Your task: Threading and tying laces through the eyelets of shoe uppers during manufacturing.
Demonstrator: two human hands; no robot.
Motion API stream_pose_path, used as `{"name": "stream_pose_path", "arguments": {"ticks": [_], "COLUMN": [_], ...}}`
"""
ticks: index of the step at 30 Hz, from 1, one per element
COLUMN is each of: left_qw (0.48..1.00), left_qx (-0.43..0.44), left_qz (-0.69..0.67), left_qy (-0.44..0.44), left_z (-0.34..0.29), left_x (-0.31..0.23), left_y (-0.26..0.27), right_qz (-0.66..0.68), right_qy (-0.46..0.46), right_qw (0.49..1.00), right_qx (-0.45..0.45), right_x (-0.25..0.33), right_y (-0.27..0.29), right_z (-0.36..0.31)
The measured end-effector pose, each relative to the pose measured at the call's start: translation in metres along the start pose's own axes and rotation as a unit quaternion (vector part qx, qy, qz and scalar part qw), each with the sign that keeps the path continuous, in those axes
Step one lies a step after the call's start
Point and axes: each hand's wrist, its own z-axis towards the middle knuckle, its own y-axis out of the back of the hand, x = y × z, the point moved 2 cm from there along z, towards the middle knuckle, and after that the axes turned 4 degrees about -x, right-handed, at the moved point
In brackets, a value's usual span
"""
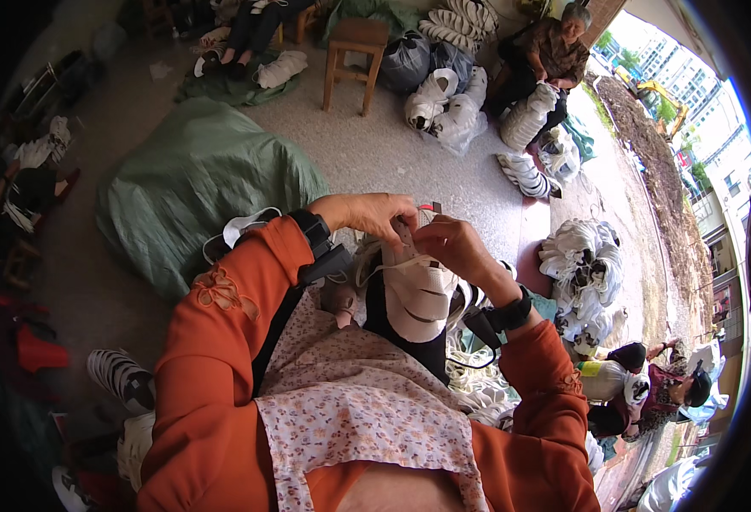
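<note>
In front of my lap stands a nested stack of white shoe uppers [415, 311], toe ends toward me. My left hand [371, 215] reaches over from the left, its fingers bent and closed on the far end of the top shoe upper. Close beside it, my right hand [459, 246] has thumb and forefinger pinched together at the same end. What lies in that pinch is too small to make out. A thin white lace [374, 271] loops out at the stack's left side. A small red and black bit shows just beyond the fingertips.
A big green sack [196, 183] stands at the left. White uppers are heaped [582, 273] at the right, and more loose ones lie beneath my right arm. A wooden stool [356, 53] is farther off. Seated people [555, 55] work at the far right and far left.
</note>
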Motion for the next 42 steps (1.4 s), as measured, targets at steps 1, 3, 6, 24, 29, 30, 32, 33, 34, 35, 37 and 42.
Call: {"name": "stream_pose_path", "arguments": {"ticks": [1, 3, 6, 24, 29, 30, 32, 33, 34, 35, 37, 42], "left_qw": [1.000, 0.998, 0.994, 0.992, 0.939, 0.946, 0.952, 0.961, 0.959, 0.968, 0.975, 0.962], "left_qx": [0.011, 0.024, 0.028, -0.080, -0.178, -0.167, -0.152, -0.133, -0.131, -0.124, -0.108, -0.150], "left_qz": [-0.020, -0.044, -0.096, -0.093, 0.264, 0.250, 0.232, 0.221, 0.220, 0.197, 0.178, 0.215], "left_qy": [0.014, 0.029, 0.038, -0.004, -0.129, -0.120, -0.127, -0.099, -0.120, -0.097, -0.075, -0.069], "left_z": [-0.001, -0.001, -0.002, -0.013, -0.006, -0.004, -0.002, -0.001, 0.000, 0.000, 0.002, 0.007], "left_x": [0.003, 0.007, 0.012, -0.020, -0.042, -0.042, -0.042, -0.041, -0.042, -0.042, -0.042, -0.045], "left_y": [-0.001, -0.003, -0.009, -0.025, -0.035, -0.035, -0.033, -0.032, -0.031, -0.030, -0.030, -0.031], "right_qz": [0.000, -0.020, 0.011, 0.463, 0.637, 0.650, 0.640, 0.623, 0.597, 0.617, 0.586, 0.642], "right_qy": [-0.001, 0.034, -0.015, -0.253, -0.255, -0.275, -0.288, -0.314, -0.325, -0.287, -0.324, -0.330], "right_qw": [1.000, 0.999, 0.995, 0.807, 0.708, 0.687, 0.688, 0.689, 0.698, 0.701, 0.697, 0.656], "right_qx": [0.001, 0.027, 0.101, -0.264, -0.169, -0.172, -0.185, -0.198, -0.224, -0.210, -0.256, -0.221], "right_x": [-0.004, -0.008, -0.012, -0.048, -0.047, -0.047, -0.046, -0.045, -0.044, -0.041, -0.044, -0.080], "right_y": [-0.002, -0.005, -0.005, 0.083, 0.051, 0.050, 0.058, 0.063, 0.068, 0.070, 0.074, 0.078], "right_z": [0.001, 0.003, 0.007, -0.006, -0.009, -0.007, -0.004, -0.005, -0.004, -0.004, -0.008, -0.018]}}
